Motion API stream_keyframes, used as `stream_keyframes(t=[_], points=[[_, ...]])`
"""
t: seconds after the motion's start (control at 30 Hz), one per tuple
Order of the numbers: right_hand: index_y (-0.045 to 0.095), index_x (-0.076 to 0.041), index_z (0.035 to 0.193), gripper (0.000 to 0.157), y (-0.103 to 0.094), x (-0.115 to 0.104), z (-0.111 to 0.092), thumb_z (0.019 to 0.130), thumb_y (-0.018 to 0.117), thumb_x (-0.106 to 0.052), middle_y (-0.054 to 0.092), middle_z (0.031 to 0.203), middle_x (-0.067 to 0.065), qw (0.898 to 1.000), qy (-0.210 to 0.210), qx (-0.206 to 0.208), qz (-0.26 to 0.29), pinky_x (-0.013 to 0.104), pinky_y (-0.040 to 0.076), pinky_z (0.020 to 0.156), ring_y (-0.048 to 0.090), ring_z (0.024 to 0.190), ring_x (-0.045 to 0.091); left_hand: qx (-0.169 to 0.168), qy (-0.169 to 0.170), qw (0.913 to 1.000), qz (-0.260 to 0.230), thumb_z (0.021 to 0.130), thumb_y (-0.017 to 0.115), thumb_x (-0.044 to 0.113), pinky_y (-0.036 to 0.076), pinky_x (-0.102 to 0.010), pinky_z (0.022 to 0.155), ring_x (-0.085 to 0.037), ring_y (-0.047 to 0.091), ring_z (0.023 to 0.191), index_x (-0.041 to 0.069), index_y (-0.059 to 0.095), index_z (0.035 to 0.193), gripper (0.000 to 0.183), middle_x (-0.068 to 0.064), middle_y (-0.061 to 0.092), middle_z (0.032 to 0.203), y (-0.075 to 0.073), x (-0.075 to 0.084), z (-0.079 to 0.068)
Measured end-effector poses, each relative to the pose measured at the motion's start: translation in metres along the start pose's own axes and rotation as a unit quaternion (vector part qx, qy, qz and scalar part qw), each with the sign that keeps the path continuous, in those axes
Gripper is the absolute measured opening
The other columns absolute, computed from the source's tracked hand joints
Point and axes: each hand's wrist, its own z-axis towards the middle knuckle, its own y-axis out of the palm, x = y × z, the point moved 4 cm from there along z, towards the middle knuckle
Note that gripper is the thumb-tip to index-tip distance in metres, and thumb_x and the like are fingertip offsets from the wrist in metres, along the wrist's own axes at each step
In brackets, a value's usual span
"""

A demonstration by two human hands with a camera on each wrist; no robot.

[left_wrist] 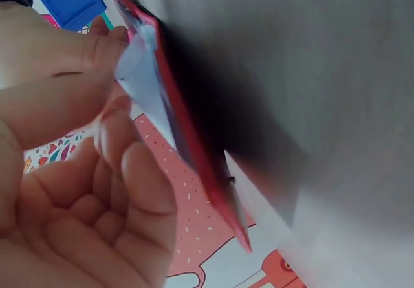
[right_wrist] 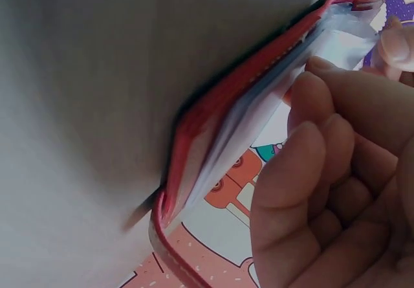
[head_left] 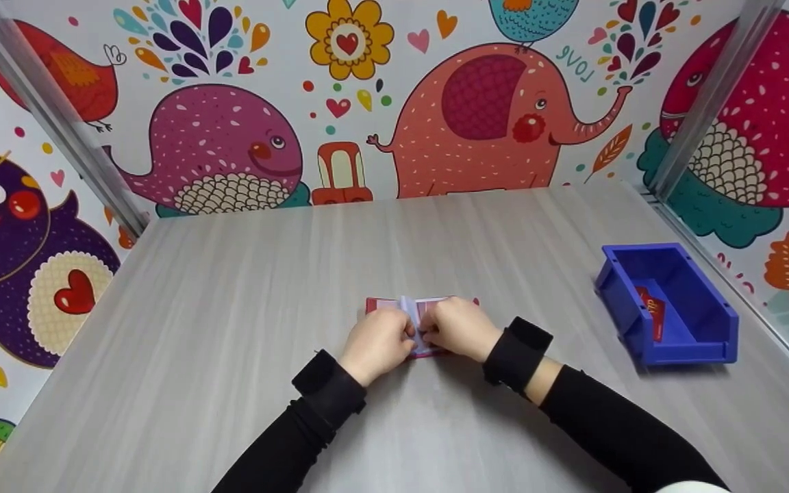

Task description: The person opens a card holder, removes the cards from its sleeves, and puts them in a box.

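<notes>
A red card holder [head_left: 372, 304] lies spread open on the table in front of the person, with clear plastic sleeves [left_wrist: 145, 74] standing up from its middle. My left hand [head_left: 379, 342] pinches one upright sleeve between thumb and forefinger. From the other side, my right hand [head_left: 461, 329] has its thumb and forefinger pinched at the sleeves' inner face, the other fingers curled. Whether a card is between those right fingertips, I cannot tell. A thin red strap [right_wrist: 163, 239] hangs off the holder's edge in the right wrist view.
To the right on the table [head_left: 230, 294] stands a blue plastic bin [head_left: 692, 352], with a red card [head_left: 653, 316] inside. Printed cartoon panels [head_left: 346, 123] wall in the back and sides. Metal posts [head_left: 59, 116] mark the corners.
</notes>
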Motion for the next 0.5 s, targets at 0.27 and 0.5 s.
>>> stream_keyframes(t=[0.27,0.5], points=[[0.073,-0.010,0.069,0.012,-0.0007,0.0003,-0.0010,0.072,0.081,-0.001,0.066,0.066,-0.005,1.000,0.007,-0.005,0.005,0.027,0.045,0.058,0.052,0.060,0.008,0.002,0.008,0.9999,0.005,0.068,0.079,0.005,0.044,-0.030,0.056,-0.013,0.052,0.061,0.006,0.066,0.072,0.013,0.004,0.056,0.066,0.0032,-0.0026,-0.0011],[0.074,-0.010,0.072,0.011,-0.0004,0.0006,-0.0016,0.074,0.081,-0.001,0.067,0.069,-0.005,1.000,0.007,-0.009,0.006,0.028,0.047,0.060,0.054,0.062,0.009,0.011,0.006,0.9998,0.015,0.067,0.077,0.003,0.044,-0.032,0.057,-0.014,0.051,0.061,0.009,0.062,0.069,0.016,0.004,0.053,0.067,0.0048,-0.0031,-0.0015]])
